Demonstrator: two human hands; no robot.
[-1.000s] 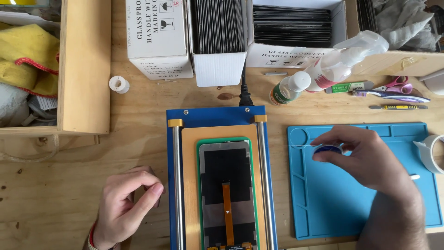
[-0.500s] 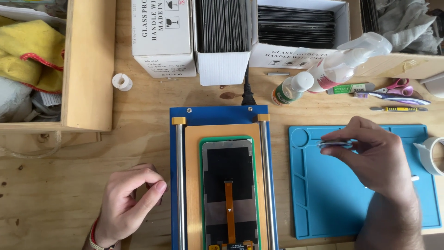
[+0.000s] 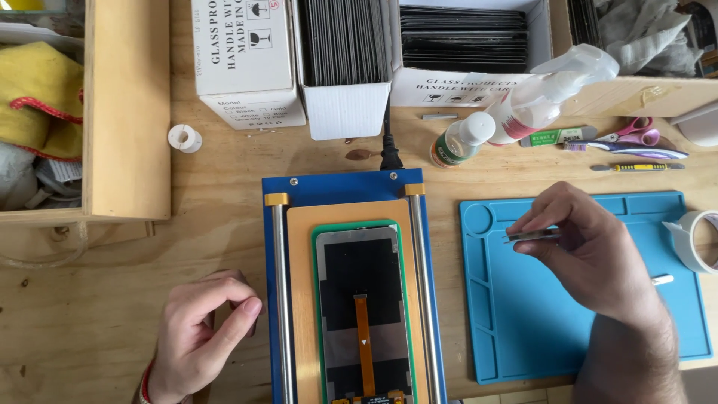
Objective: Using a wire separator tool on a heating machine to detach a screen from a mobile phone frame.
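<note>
- Pinching a thin, flat metal piece (image 3: 532,236), the right hand (image 3: 591,258) holds it by its end between thumb and forefinger, above the blue mat (image 3: 523,337).
- Thin piece: judged light, stiff and slippery; best held by its edges.
- Left hand (image 3: 198,329): fingers loosely curled and holding nothing, resting on the desk (image 3: 97,314) beside the blue frame (image 3: 336,185).
- Phone screen (image 3: 363,299): lies face down in the frame's green holder, orange ribbon cable (image 3: 364,340) exposed; probably fragile.
- Spray bottle (image 3: 546,93) and scissors (image 3: 632,129) lie behind the mat.
</note>
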